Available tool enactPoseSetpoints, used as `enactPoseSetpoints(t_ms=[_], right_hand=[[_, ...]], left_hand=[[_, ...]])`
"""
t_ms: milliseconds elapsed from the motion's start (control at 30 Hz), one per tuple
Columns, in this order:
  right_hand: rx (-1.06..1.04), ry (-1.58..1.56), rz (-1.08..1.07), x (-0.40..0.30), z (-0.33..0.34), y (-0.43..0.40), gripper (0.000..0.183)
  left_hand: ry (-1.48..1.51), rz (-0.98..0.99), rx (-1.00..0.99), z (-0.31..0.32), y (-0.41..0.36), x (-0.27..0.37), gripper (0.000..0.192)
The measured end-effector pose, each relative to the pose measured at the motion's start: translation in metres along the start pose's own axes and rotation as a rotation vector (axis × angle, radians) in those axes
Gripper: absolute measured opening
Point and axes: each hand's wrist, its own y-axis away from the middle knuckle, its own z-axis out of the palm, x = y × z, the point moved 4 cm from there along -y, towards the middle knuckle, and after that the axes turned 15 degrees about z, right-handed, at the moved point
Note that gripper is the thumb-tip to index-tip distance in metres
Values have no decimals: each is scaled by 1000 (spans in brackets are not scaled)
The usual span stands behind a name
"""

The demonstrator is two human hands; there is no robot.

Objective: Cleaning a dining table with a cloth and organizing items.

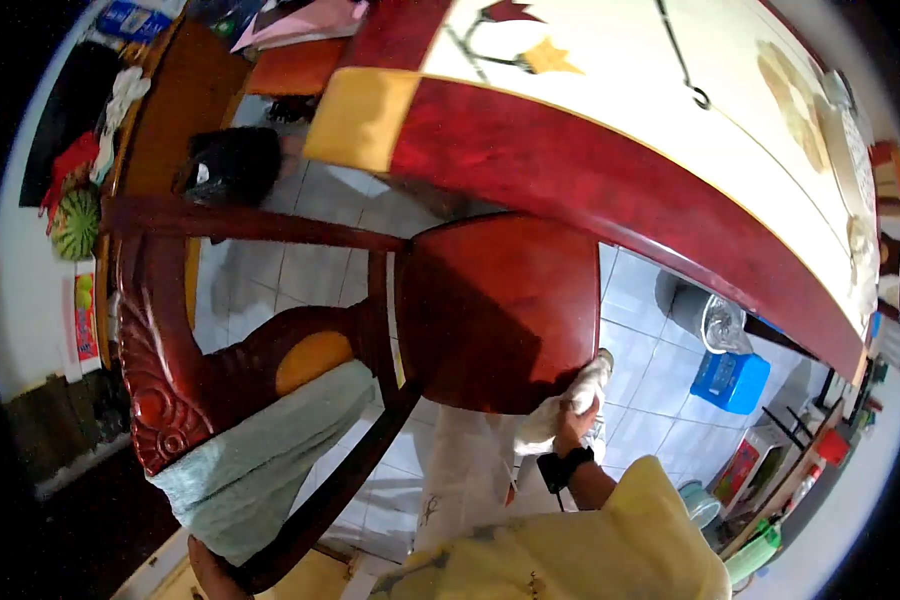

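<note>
A dark red wooden chair [495, 315] with a carved backrest stands before me, its back towards the left. My right hand [577, 424], with a black band at the wrist, holds a bunched white cloth [589, 382] against the near right corner of the seat. At the lower left, my left hand [214, 570] grips the outer end of the chair's back, partly cut off by the picture's dark rim. A pale green towel [270, 457] hangs over the backrest beside that hand.
A red-edged table [540, 157] with a pale top overhangs the seat's far side. On the tiled floor are a grey bin [701, 315] with a liner, a blue container [731, 381] and a black bag [232, 165]. A wooden cabinet [184, 112] stands at the left.
</note>
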Motion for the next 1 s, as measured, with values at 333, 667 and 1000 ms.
enactPoseSetpoints(t_ms=[333, 667, 1000], right_hand=[[-383, -255, -129, 10, 18, -16, 97], [-467, -885, 206, -16, 32, -211, 61], [-1172, -805, -13, -114, -64, -144, 47]], left_hand=[[-14, 43, 57, 26, 29, 17, 52], [-571, 220, -193, 90, 136, 36, 39], [168, 57, -106, 223, 246, 75, 16]])
